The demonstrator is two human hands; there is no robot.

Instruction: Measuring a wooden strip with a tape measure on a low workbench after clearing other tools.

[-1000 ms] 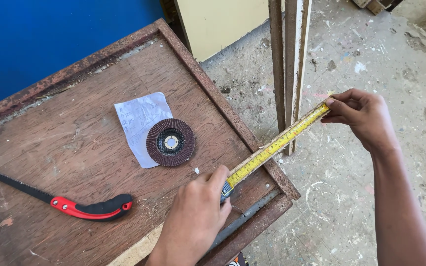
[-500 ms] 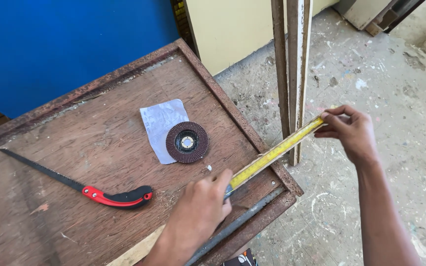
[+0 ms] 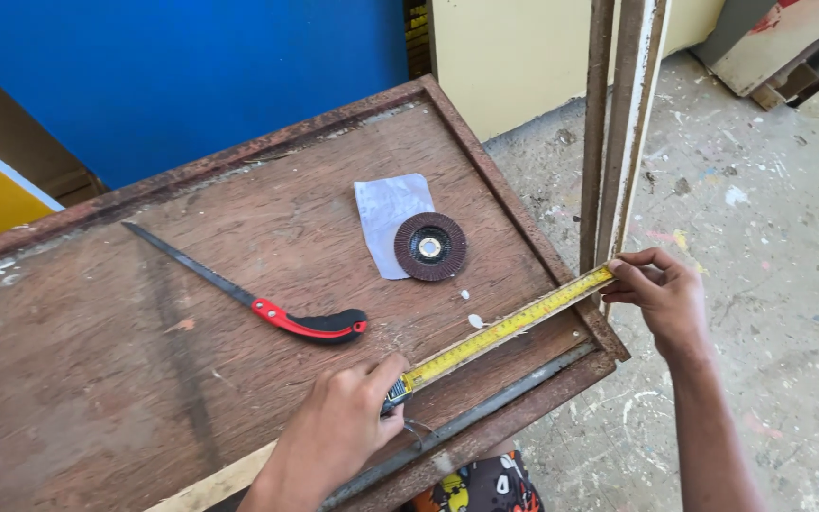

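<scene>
One head view — looking steeply down, close over the worktable (image 3: 239, 313).

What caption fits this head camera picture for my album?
Two hands, left hand and right hand, stretch a yellow tape measure across a wooden table.

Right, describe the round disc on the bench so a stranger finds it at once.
Start at the rusty-edged wooden bench. Near its right side lies a pale paper sheet; the flap disc overlaps its lower right corner. It is the only round thing: dark brown, with a metal hub.
</scene>
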